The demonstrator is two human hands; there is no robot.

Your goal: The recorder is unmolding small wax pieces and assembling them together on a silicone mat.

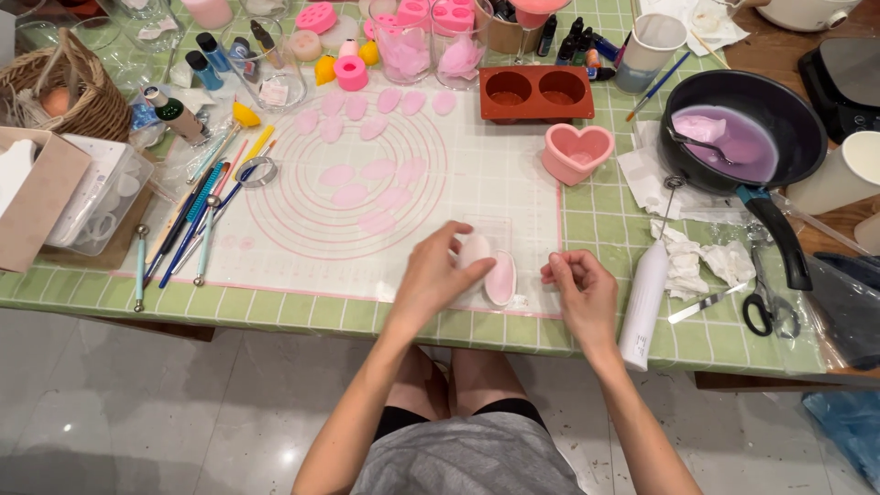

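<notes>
We see a table w/ green checked cloth across upper frame, bare wood at upper right, glossy pale tile floor below.

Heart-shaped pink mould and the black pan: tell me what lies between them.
In the head view, crumpled white tissue lies between the heart-shaped pink mould and the black pan, on the green checked tablecloth.

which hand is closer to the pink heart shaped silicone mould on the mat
Right. The right hand sits almost straight below the pink heart-shaped silicone mould, near the mat's front edge. The left hand is farther off to the left, resting on a pale pink oval petal piece.
</notes>
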